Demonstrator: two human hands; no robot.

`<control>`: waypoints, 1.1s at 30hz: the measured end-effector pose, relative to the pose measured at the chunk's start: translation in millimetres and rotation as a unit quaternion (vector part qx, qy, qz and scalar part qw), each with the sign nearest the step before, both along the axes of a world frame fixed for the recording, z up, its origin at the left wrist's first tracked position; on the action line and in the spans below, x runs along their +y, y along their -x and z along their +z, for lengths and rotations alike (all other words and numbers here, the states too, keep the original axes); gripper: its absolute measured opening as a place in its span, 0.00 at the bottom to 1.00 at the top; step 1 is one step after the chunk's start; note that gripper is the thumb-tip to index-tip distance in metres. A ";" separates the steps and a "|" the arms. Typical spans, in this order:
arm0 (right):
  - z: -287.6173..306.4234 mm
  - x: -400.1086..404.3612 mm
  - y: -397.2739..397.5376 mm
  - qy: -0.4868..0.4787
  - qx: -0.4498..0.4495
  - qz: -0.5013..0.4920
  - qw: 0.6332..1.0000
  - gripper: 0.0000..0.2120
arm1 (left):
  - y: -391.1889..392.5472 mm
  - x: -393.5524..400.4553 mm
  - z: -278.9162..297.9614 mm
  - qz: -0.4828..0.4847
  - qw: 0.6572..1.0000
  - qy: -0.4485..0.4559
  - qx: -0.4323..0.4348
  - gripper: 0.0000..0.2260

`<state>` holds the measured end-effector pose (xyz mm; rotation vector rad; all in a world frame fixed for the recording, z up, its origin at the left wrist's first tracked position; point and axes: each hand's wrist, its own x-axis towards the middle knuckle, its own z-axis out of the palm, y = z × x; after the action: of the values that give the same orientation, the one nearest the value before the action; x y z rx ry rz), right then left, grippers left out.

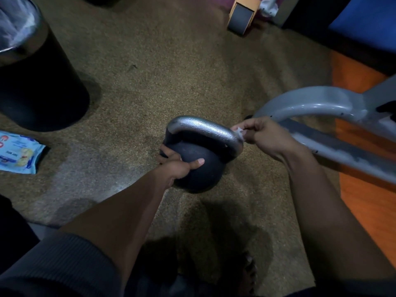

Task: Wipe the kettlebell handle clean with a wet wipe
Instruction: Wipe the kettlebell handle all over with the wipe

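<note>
Our left hand (175,166) curls around the black ball of the kettlebell (197,163), which sits on the speckled floor (171,71). Our right hand (265,136) pinches a small wet wipe (239,132) against the right end of the silver handle (201,127). Farther left lie a wipes pack (18,154) and a dark bin (36,82).

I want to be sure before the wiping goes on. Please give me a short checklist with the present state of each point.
1. Left hand holds the kettlebell body steady: ok.
2. Right hand pinches the wet wipe: ok.
3. Wipe touches the handle at its right end: ok.
4. Handle's other parts already clean: cannot tell.
5. Wipes packet lies on the floor at the left: ok.
</note>
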<state>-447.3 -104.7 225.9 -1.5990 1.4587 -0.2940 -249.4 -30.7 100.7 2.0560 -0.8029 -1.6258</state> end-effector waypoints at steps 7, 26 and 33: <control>-24.0 48.7 -15.1 0.103 0.015 -0.225 0.969 0.14 | 0.8 1.8 4.6 0.006 1.000 0.003 0.009 0.60; -36.2 81.0 -38.7 0.230 -0.062 -0.352 0.905 0.12 | 1.0 2.0 6.1 -0.003 1.000 0.008 -0.011 0.60; -46.7 86.7 -49.2 0.307 -0.072 -0.340 0.886 0.13 | 1.0 2.4 1.5 -0.006 1.000 0.008 -0.023 0.60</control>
<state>-398.1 -18.0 179.2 -1.4082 1.8801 -1.3663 -250.4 -28.3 102.2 2.0871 -0.8442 -1.5787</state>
